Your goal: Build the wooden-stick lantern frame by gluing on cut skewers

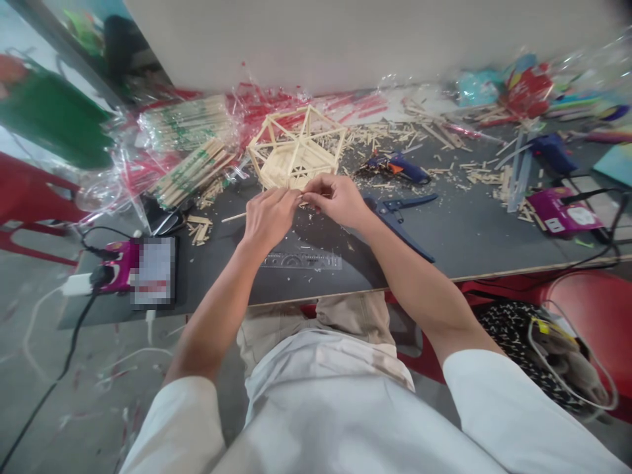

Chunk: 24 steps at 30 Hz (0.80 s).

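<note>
My left hand (271, 214) is closed round a thin wooden stick (234, 217), whose free end sticks out to the left. Fingertips of my right hand (336, 197) are pinched together and meet the left fingertips; what they grip between them is too small to make out. Just beyond both hands stands a pale frame of glued sticks (301, 148), with triangular openings and a flat base; the hands hide its near edge. A clear ruler (303, 261) lies on the table in front of the hands.
Blue cutters (405, 227) and a blue glue gun (402, 167) lie to the right. Wrapped stick bundles (192, 174) are at the left, near a phone (154, 271) and a purple power strip (118, 266). Stick offcuts cover the back of the dark table (212, 283). Another glue gun (553, 153) sits far right.
</note>
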{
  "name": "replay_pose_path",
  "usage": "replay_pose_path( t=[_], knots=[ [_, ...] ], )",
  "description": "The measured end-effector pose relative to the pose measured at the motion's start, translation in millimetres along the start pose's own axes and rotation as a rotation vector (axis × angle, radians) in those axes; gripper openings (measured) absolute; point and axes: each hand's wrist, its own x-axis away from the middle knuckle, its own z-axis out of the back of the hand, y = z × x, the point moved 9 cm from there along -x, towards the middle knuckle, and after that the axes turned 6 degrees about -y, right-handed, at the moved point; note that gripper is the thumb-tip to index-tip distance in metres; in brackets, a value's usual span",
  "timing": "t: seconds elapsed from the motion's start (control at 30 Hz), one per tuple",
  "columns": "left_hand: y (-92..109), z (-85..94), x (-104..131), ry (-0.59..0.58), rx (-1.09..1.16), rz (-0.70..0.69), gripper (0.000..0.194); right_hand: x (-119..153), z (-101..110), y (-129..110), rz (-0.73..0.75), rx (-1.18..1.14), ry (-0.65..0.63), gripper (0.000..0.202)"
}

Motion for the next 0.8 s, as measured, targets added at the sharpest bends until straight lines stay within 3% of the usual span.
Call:
replay_pose_path(
  t=[0.13,0.23,0.3,0.43,0.63,0.8],
  knots=[
    [-1.6,28.2,10.8,0.292,0.075,-0.051,0.032,-2.5,8.2,-2.6,0.013,-0.231,0.072,0.041],
    [4.3,35.7,18.0,0.388,0.163,-0.135,0.033,-2.5,8.2,-1.7,-0.015,-0.453,0.051,0.046],
    [4.0,32.8,16.1,0.376,0.246,-0.091,0.035,-1.1,0.2,1.9,-0.081,-0.564,-0.019,0.045],
    [-3.5,16.5,4.8,0.229,0.461,0.094,0.042,5.7,-23.5,11.7,-0.264,-0.7,-0.155,0.034],
    [0.1,24.7,-1.8,0.2,0.507,0.015,0.042,9.6,-41.1,14.6,-0.377,-0.851,-0.225,0.031],
    [-0.9,22.8,-3.0,0.181,0.496,0.027,0.045,9.1,-46.9,19.6,-0.436,-0.814,-0.216,0.032]
  ],
)
